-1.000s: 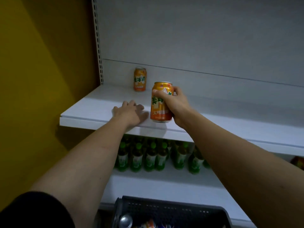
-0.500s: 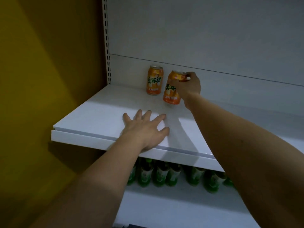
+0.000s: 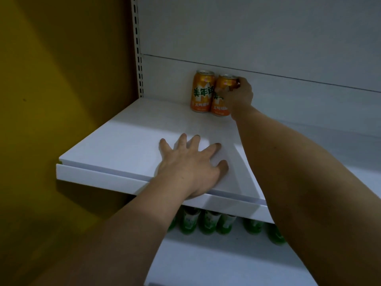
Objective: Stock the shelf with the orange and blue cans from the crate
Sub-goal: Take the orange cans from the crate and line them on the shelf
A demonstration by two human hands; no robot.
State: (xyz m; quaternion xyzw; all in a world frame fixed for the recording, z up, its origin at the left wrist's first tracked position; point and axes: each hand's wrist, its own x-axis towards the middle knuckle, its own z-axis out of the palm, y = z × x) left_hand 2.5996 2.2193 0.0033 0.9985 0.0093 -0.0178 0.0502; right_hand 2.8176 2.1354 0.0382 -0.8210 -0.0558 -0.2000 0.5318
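Gripping second orange can (image 3: pixel 220 96) w/ right hand (image 3: pixel 240 98), fingers curled round its right side and over the rim, thumb across the label. Standing upright at back of white shelf (image 3: pixel 127 145), base down on the surface as far as can be told; bottom edge partly in shadow. Touching, or all but touching, first orange can (image 3: pixel 202 90) on its left, also upright, nothing holding it. Both close against grey back panel (image 3: pixel 247 34), approx. mid-left of shelf, well back from front edge.

Left hand (image 3: pixel 191 168) flat on shelf near front lip, palm down, fingers spread and straight, gripping nothing. Heel of hand overhanging the front edge a little. Left forearm coming up from bottom centre, right forearm from bottom right, crossing over the shelf to the cans.

Slotted upright rail (image 3: pixel 138 48) at left end of back panel, dark yellow wall (image 3: pixel 61 79) beyond it. Green bottles (image 3: pixel 208 222) in a row on lower shelf (image 3: pixel 226 263), only caps and upper parts showing under the top shelf's front lip; labels too dim to read. Dark strip at very bottom edge of view, poss. the crate, too little showing to be sure. Lighting low throughout, right side of shelf in shade.
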